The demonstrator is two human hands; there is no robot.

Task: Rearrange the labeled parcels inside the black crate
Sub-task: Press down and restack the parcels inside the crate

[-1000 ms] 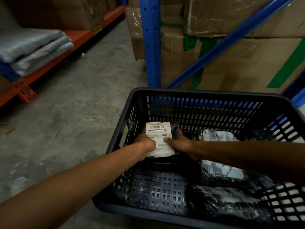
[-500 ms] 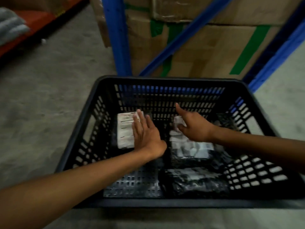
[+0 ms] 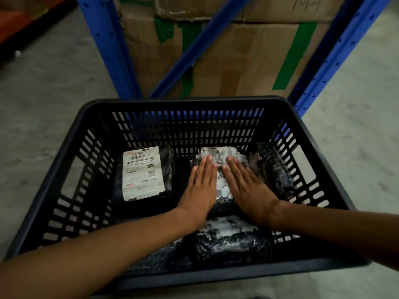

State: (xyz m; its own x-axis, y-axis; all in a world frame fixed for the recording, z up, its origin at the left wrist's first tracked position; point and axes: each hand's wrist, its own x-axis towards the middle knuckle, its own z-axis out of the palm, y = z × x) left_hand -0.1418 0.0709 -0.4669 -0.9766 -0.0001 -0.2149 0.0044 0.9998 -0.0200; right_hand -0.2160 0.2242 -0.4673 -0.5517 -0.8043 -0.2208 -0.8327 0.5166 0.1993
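The black slatted crate (image 3: 64,160) sits on the floor in front of me. A black parcel with a white shipping label (image 3: 141,172) lies flat at its back left. My left hand (image 3: 201,186) and my right hand (image 3: 246,186) lie flat, palms down, side by side on a middle parcel in shiny wrap (image 3: 220,156). Another wrapped parcel (image 3: 228,238) lies nearer to me, partly under my wrists. A dark parcel (image 3: 274,167) leans against the right wall.
Blue rack uprights (image 3: 108,48) and a diagonal brace stand just behind the crate, with taped cardboard boxes (image 3: 233,61) between them. Grey concrete floor (image 3: 38,87) spreads to the left and right. An orange shelf beam shows at the top left corner.
My left hand has left the labeled parcel and moved right. Both hands now rest flat on the middle parcel. The view has tilted further down onto the crate.
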